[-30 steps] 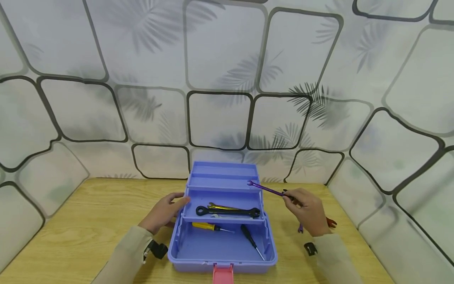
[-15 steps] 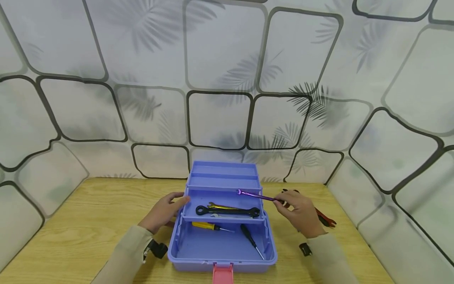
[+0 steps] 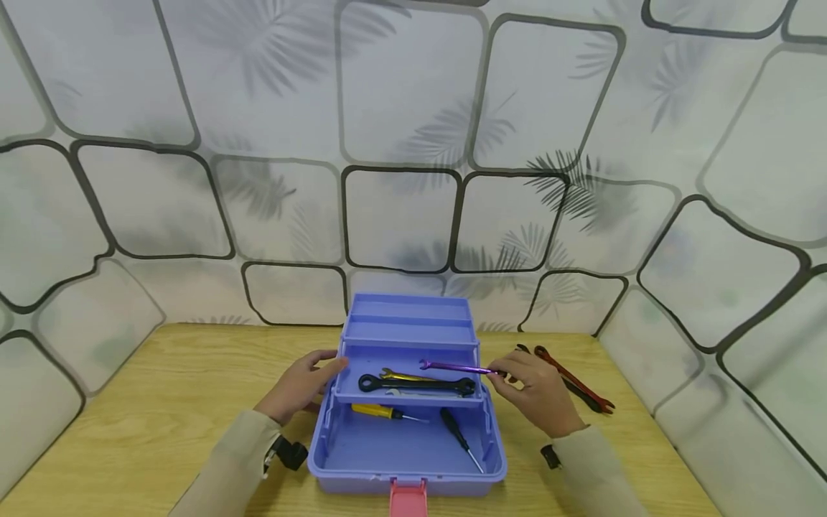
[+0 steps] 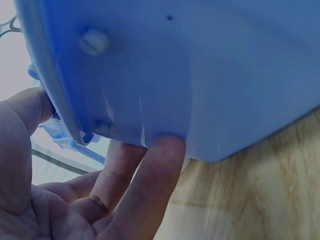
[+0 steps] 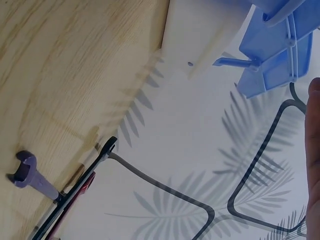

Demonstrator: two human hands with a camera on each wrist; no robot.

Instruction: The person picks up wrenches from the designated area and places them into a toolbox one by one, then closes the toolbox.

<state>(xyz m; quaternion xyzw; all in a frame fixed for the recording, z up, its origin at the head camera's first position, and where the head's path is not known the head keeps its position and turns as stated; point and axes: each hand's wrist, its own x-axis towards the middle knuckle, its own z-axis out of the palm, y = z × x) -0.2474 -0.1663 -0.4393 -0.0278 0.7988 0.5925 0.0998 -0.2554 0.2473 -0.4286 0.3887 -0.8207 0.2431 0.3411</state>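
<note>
An open lavender toolbox (image 3: 407, 485) faces me. Its raised tray holds a black ratcheting wrench (image 3: 416, 385), a gold wrench (image 3: 403, 375) and a silver wrench (image 3: 403, 393). My left hand (image 3: 298, 388) holds the tray's left side, thumb over the rim; in the left wrist view its fingers (image 4: 160, 165) press the outer wall. Over the tray's right side, my right hand (image 3: 536, 391) pinches a purple wrench (image 3: 449, 367) by one end, its open jaw pointing left. Whether that wrench touches the tray, I cannot tell.
A yellow screwdriver (image 3: 375, 411) and a black screwdriver (image 3: 454, 427) lie in the bottom compartment. Right of the box, red (image 3: 575, 377) and black wrenches (image 3: 586, 397) lie on the wooden table (image 3: 161, 402). Another purple wrench (image 5: 40, 182) shows beside them in the right wrist view.
My right hand has moved left and down, carrying the purple wrench from above the box's right side to over the tray. The left hand has stayed on the toolbox.
</note>
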